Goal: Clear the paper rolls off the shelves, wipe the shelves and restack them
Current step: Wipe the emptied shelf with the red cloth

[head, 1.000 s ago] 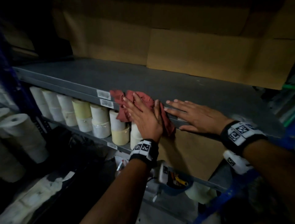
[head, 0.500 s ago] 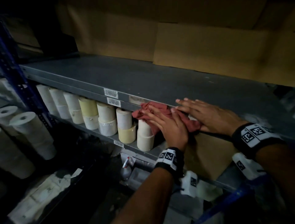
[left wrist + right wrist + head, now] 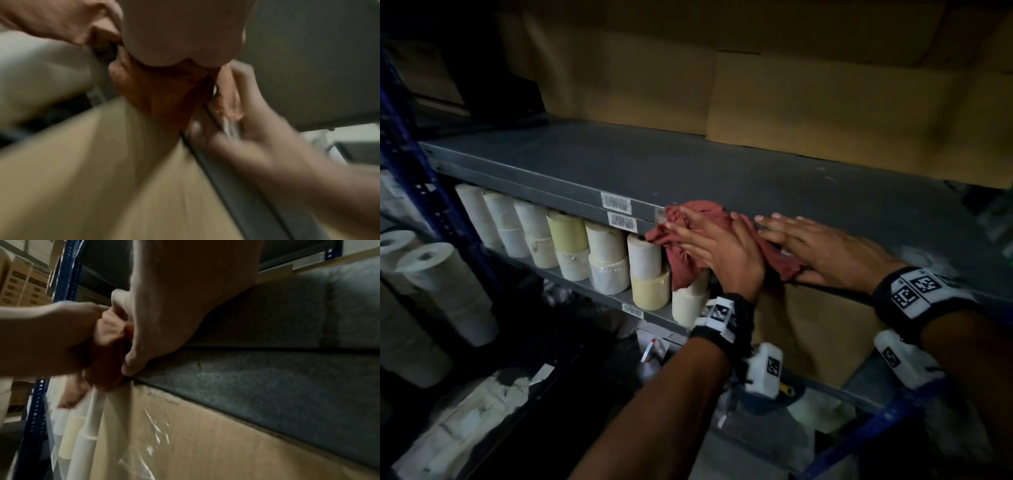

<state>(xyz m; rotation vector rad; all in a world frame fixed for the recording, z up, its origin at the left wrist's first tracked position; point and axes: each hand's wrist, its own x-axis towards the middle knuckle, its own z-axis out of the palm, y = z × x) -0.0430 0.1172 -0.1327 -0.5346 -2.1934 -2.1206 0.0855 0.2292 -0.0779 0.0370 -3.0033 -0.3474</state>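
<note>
A crumpled red cloth (image 3: pixel 702 212) lies over the front edge of the bare grey shelf (image 3: pixel 619 164). My left hand (image 3: pixel 719 246) presses on the cloth with its fingers spread, and part of the cloth hangs down over the edge. My right hand (image 3: pixel 822 246) lies flat on the shelf just to the right, over the cloth's right end. White and yellowish paper rolls (image 3: pixel 606 260) stand stacked in a row on the shelf below. In the left wrist view the cloth (image 3: pixel 164 97) is bunched under my palm. In the right wrist view the right hand (image 3: pixel 185 296) rests on the shelf edge (image 3: pixel 267 378).
Cardboard boxes (image 3: pixel 825 102) line the back of the wiped shelf, and another box (image 3: pixel 185 443) fills the space under it at the right. Larger paper rolls (image 3: pixel 441 287) lie at the far left. A blue rack upright (image 3: pixel 410 178) stands at the left.
My left hand slid the cloth rightward along the shelf's front edge to meet the right hand, then slightly back left. The right hand stayed flat on the shelf.
</note>
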